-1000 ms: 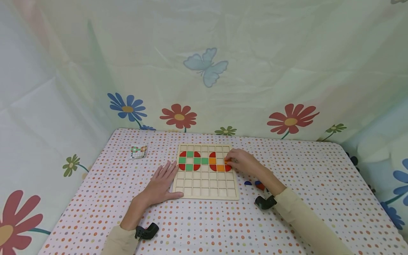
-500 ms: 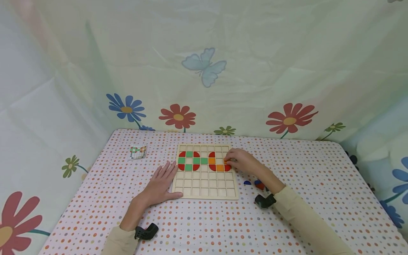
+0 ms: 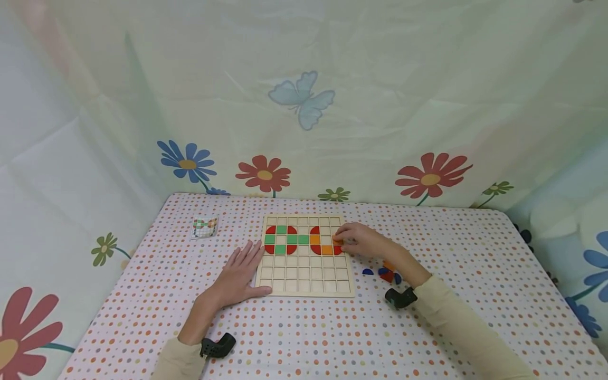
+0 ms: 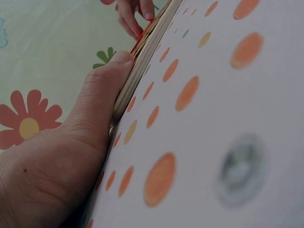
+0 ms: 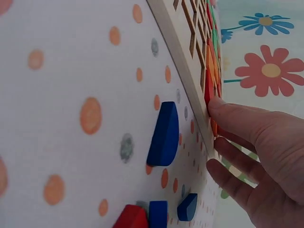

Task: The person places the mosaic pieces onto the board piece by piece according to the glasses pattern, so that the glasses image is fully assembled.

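A pale wooden grid board (image 3: 305,272) lies on the table with red quarter-rounds and green and orange squares set in its upper rows. My left hand (image 3: 236,275) rests at the board's left edge, fingers spread. Its thumb (image 4: 97,90) lies along the front edge in the left wrist view. At the right edge, my right hand (image 3: 363,240) touches an orange piece (image 3: 337,239) with its fingertips, just above a red quarter-round (image 3: 338,250). In the right wrist view the right thumb (image 5: 237,116) sits by that red piece, and the other fingers are loosely bent.
Right of the board lie loose pieces: a blue half-round (image 3: 368,272), a red piece (image 3: 387,277), an orange piece (image 3: 388,265) and more blue ones. A small pattern card (image 3: 205,228) lies at the back left. A flowered cloth backdrop (image 3: 304,169) stands behind the table.
My right thumb has drawn back from the index finger, and more of the orange piece shows. The right wrist has shifted slightly right, uncovering loose pieces. My left hand stays in place.
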The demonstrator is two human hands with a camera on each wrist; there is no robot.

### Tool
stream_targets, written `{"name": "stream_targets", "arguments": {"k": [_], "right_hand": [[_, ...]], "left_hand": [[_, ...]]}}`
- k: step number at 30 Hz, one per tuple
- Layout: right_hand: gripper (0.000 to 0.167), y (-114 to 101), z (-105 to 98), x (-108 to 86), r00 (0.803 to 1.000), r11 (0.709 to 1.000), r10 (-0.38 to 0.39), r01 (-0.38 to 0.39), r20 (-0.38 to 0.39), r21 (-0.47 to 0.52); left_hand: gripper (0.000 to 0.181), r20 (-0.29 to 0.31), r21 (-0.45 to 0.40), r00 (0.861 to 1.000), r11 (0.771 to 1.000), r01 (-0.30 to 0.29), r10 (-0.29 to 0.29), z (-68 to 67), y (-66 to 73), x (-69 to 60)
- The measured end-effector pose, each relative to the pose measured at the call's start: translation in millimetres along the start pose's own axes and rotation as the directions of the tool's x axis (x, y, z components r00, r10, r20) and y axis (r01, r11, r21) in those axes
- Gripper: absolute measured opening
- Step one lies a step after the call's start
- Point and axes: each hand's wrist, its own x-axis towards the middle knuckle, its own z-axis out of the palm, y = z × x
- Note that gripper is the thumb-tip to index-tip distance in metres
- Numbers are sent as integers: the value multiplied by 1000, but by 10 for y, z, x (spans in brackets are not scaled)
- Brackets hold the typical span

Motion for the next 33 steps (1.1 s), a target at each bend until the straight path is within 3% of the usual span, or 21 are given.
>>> {"name": "stream_targets", "arguments": {"k": [7, 11, 19, 27, 33], "right_hand": [[35, -11, 58, -39, 1000, 995, 20, -21, -15, -94], [36, -61, 55, -116, 996, 987, 48, -58, -70, -148], [37, -47, -106, -434, 980, 971, 92, -127, -176, -202], [32, 55, -212, -755, 969, 952, 183, -216, -166, -216], [31, 75, -193, -981, 975, 949, 143, -183, -170, -256]], "left_hand": [[105, -5, 2, 1000, 1000, -4, 4, 10, -9, -12], [105, -6, -5, 1000, 1000, -8, 8, 12, -12, -16], [105, -1, -10, 1000, 1000, -5, 5, 6, -11, 1], [105, 4, -9, 1000, 1000, -10, 10, -8, -9, 1], [105, 0, -16, 1000, 1000, -9, 9, 7, -10, -14]]}}
